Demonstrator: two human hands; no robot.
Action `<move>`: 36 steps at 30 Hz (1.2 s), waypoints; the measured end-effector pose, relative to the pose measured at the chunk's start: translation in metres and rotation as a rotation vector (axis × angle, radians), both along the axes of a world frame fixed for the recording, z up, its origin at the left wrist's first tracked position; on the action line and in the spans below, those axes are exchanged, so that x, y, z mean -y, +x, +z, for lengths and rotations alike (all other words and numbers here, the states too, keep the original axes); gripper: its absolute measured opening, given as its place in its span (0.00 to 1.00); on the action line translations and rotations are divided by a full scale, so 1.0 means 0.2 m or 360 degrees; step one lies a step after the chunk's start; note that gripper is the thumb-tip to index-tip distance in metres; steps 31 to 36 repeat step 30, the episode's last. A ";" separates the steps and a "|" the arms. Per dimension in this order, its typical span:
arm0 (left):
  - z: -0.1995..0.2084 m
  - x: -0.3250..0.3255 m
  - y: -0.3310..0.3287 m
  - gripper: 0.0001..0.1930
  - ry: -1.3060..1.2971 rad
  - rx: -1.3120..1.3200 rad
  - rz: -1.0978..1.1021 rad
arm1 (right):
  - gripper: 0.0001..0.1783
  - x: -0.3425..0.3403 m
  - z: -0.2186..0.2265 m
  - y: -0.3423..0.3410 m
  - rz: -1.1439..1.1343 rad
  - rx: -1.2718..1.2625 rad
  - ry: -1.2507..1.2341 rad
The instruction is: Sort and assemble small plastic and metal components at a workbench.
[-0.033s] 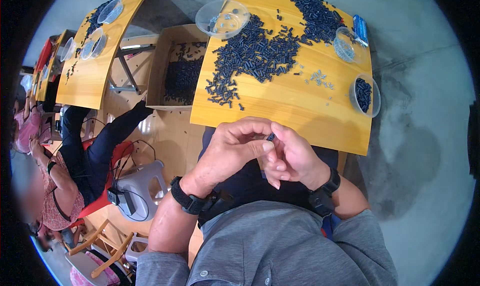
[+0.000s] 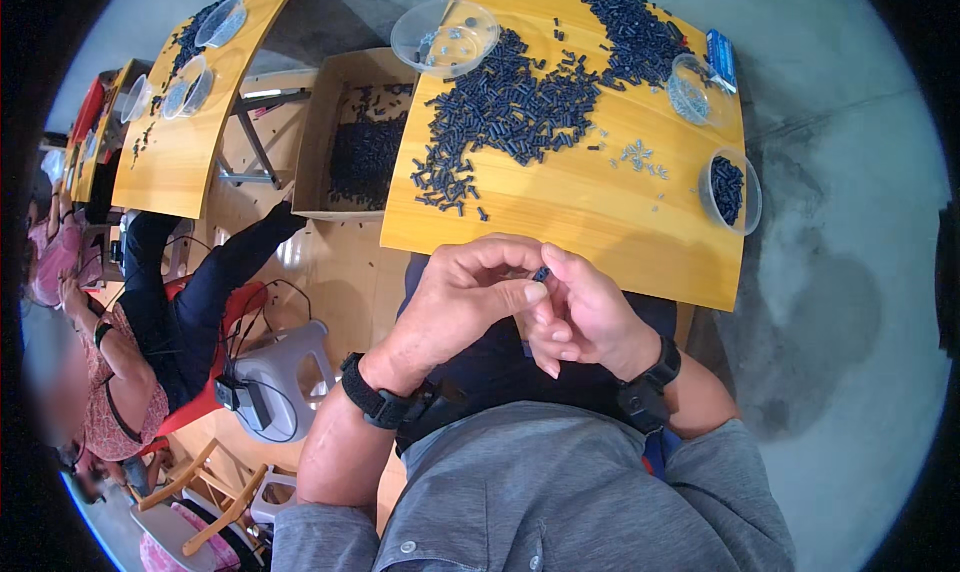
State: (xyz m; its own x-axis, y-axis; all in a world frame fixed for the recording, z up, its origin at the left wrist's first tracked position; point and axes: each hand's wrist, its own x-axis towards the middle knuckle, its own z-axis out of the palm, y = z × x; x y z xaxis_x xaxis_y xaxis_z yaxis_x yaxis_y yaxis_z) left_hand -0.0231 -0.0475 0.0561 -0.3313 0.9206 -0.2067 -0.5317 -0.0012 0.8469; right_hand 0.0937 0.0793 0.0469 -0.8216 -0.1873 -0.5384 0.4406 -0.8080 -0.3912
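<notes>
Between my two hands, in front of the table's near edge, is a small black plastic part. My left hand pinches it between thumb and fingertips. My right hand closes on its other side, with the thumb and index finger against it and the other fingers curled loosely below. Fingers hide most of the part. On the yellow table beyond my hands lies a pile of short black plastic pieces. To its right are several small pale metal-looking bits.
A second black pile lies farther back. Clear bowls stand at the table's left corner and right side, plus a tub of black pieces. There is a blue box. Left are a carton and a seated person.
</notes>
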 end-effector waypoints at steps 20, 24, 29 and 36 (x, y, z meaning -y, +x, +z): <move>-0.09 0.02 -0.02 0.07 0.0054 -0.0098 0.0095 | 0.34 0.01 -0.01 -0.01 0.0041 -0.0080 -0.0004; 0.00 0.01 -0.03 0.06 -0.0015 0.0126 -0.0007 | 0.29 0.01 0.03 -0.01 -0.0126 -0.0121 0.0630; -0.05 0.02 -0.04 0.07 -0.0187 -0.0302 0.0023 | 0.17 -0.01 0.06 0.01 -0.0156 -0.0474 0.1637; -0.06 0.04 -0.05 0.08 -0.0270 -0.0407 -0.0007 | 0.14 -0.01 0.05 0.02 -0.0162 -0.0555 0.1914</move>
